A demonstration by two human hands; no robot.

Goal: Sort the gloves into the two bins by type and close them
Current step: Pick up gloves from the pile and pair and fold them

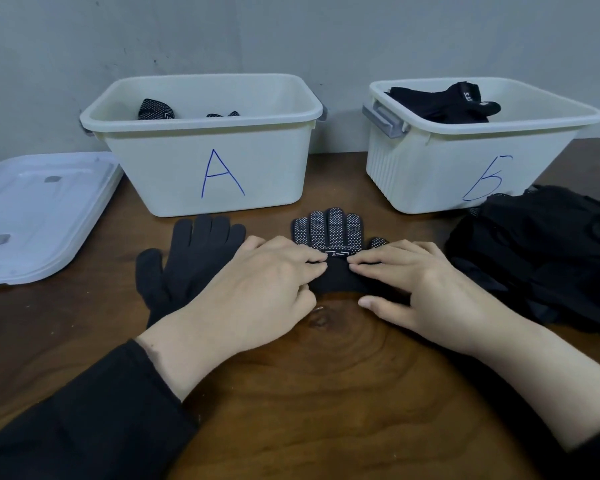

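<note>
Head view: both my hands on the dotted glove [329, 230].
My left hand [257, 282] and right hand [420, 285] pinch its cuff with curled fingers, at table centre; bin A [205, 178] at eleven o'clock, bin B [430, 168] at one, plain black glove [187, 258] at nine.

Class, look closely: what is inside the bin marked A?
Inside bin A, two dark gloves with white dots peek above the front wall near the left and middle. The wall hides the bin's floor, so anything lying lower cannot be seen.
</note>
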